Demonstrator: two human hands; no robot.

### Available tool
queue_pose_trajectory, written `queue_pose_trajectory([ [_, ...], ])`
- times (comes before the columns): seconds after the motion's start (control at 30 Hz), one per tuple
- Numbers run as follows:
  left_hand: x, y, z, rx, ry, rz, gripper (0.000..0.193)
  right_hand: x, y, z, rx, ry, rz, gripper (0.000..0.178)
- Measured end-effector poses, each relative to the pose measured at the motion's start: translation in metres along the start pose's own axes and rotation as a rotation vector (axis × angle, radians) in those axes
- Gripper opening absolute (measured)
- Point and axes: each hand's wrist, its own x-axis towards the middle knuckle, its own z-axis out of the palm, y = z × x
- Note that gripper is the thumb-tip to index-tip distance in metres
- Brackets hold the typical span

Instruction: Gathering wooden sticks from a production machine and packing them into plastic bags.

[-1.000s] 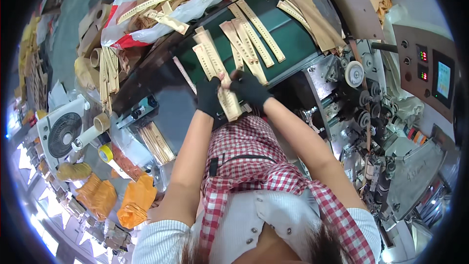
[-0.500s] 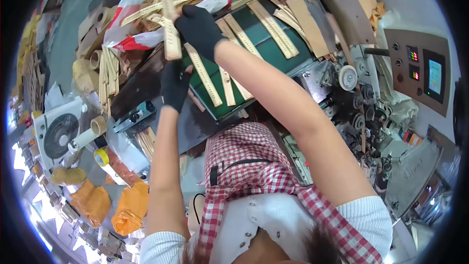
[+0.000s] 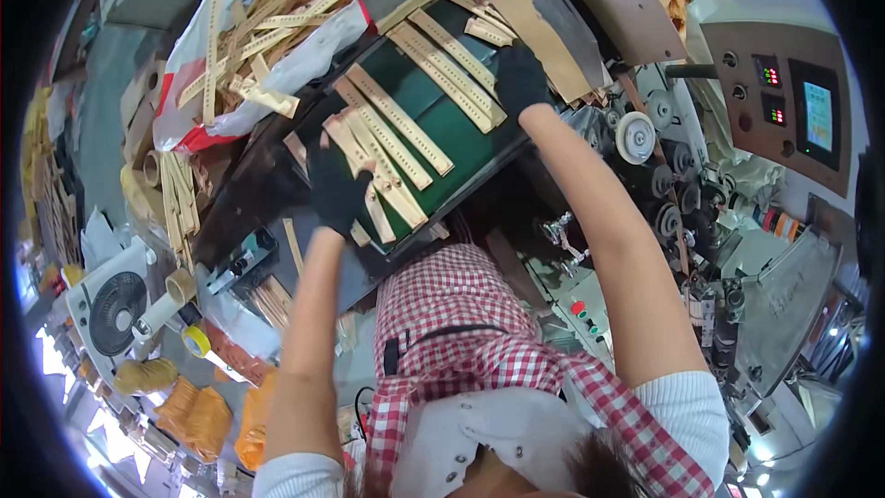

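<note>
Pale flat strips with rows of small dark marks lie in slanting lines across a green conveyor belt (image 3: 461, 143). My left hand (image 3: 334, 186), in a black glove with bare fingertips, is at the belt's left end. Its thumb and a fingertip are apart, beside a cluster of overlapping strips (image 3: 373, 166); it appears to touch them. My right hand (image 3: 523, 81), gloved the same way, is at the belt's right side. It is beside the ends of a group of strips (image 3: 442, 78), and its fingers are hard to make out against the dark glove.
A white and red bag (image 3: 318, 51) full of loose strips stands beyond the belt's left end. Rollers (image 3: 635, 137) and a control panel (image 3: 779, 106) are on the right. A fan (image 3: 112, 309) and tape rolls (image 3: 195, 341) are at the left.
The long strip held up over the bag is out of my hands. My right hand has moved right across the belt, and my left is lower. More strips cluster at the belt's left end.
</note>
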Motion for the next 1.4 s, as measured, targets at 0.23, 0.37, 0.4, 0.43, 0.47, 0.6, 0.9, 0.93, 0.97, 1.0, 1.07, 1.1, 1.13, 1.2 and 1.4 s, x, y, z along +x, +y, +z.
queue_pose_trajectory([
  [0.23, -0.084, 0.035, 0.033, -0.007, 0.14, -0.239, 0.069, 0.063, -0.019, 0.011, 0.014, -0.059, 0.064, 0.023],
  [0.37, -0.104, 0.035, 0.023, -0.046, 0.152, -0.235, 0.062, 0.049, -0.084, 0.007, 0.26, -0.151, 0.062, 0.026],
  [0.4, -0.104, 0.038, 0.023, -0.048, 0.14, -0.194, 0.061, 0.047, -0.092, 0.019, 0.319, -0.212, 0.064, 0.031],
  [0.43, -0.107, 0.038, 0.02, -0.043, 0.118, -0.234, 0.06, 0.044, -0.102, 0.004, 0.354, -0.268, 0.072, 0.035],
  [0.47, -0.108, 0.034, 0.02, -0.036, 0.127, -0.246, 0.06, 0.037, -0.113, -0.011, 0.388, -0.326, 0.08, 0.038],
  [0.6, -0.111, 0.002, 0.029, 0.078, 0.147, -0.363, 0.07, 0.003, -0.09, -0.009, 0.545, 0.12, 0.045, 0.046],
  [0.9, -0.056, 0.066, 0.087, 0.166, 0.05, -0.295, 0.092, -0.051, -0.058, 0.035, 0.157, -0.088, 0.063, 0.087],
  [0.93, -0.044, 0.075, 0.087, 0.142, 0.024, -0.299, 0.09, -0.054, -0.071, 0.033, 0.16, -0.084, 0.062, 0.087],
  [0.97, -0.043, 0.065, 0.101, 0.098, 0.007, -0.14, 0.089, -0.06, -0.083, 0.03, 0.214, -0.014, 0.015, 0.086],
  [1.0, -0.035, 0.079, 0.096, 0.261, -0.107, -0.154, 0.082, -0.061, -0.086, 0.03, 0.265, 0.056, -0.027, 0.085],
  [1.07, -0.034, 0.065, 0.103, 0.372, -0.083, -0.236, 0.077, -0.042, -0.081, 0.006, 0.198, 0.195, 0.005, 0.081],
  [1.1, -0.033, 0.061, 0.107, 0.372, -0.117, -0.3, 0.076, -0.033, -0.066, 0.011, 0.154, 0.144, 0.103, 0.081],
  [1.13, -0.031, 0.058, 0.112, 0.33, 0.005, -0.239, 0.076, -0.027, -0.045, 0.02, 0.104, 0.091, 0.218, 0.081],
  [1.2, -0.04, 0.054, 0.121, 0.189, 0.067, -0.356, 0.077, -0.03, -0.04, 0.031, 0.031, 0.116, 0.164, 0.08],
  [1.4, -0.051, 0.06, 0.103, 0.149, 0.146, -0.37, 0.08, -0.037, -0.071, 0.016, 0.271, 0.307, -0.039, 0.069],
])
